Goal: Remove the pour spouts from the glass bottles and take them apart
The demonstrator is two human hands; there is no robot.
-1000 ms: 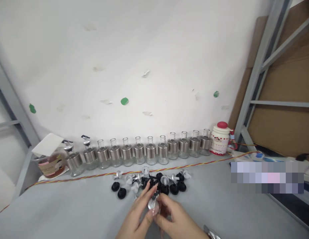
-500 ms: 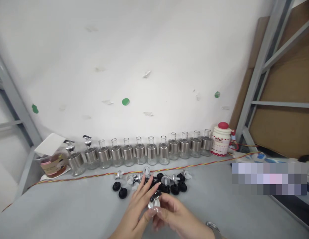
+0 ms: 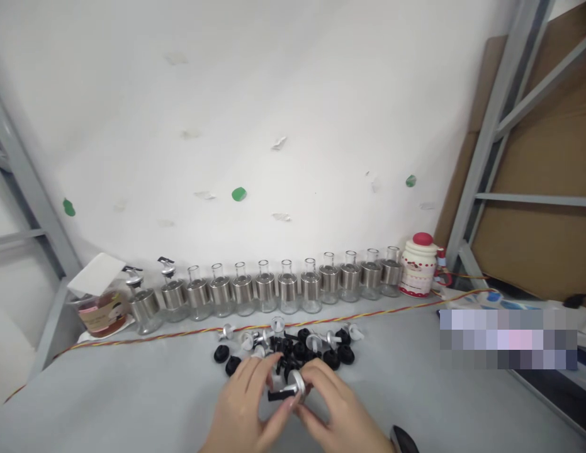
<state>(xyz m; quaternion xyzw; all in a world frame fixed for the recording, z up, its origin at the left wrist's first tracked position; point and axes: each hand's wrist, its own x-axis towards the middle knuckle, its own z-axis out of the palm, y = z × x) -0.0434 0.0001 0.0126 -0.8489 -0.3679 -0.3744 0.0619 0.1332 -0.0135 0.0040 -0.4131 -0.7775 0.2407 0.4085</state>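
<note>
In front of me, a bottle pour spout (image 3: 296, 382) with a silver disc and a black lever lies sideways, the lever pointing left. My right hand (image 3: 337, 406) pinches it at the disc. Around its left side curves my left hand (image 3: 248, 402), fingers apart from the thumb, with the thumb tip at the disc's lower edge. Just beyond both hands is a loose heap of black ribbed stoppers (image 3: 331, 359) and silver spout tops (image 3: 314, 342). Part of the heap is hidden behind my fingers.
Glass bottles with steel sleeves (image 3: 287, 286) stand in a row along the wall; the two leftmost carry spouts. A twisted red-yellow wire (image 3: 193, 331) runs before them. A jar (image 3: 101, 313) stands left, a red-lidded canister (image 3: 419, 264) right.
The spout has turned, its lever swinging from upward to leftward. My left fingers, earlier stretched out over the heap, have drawn back and curled.
</note>
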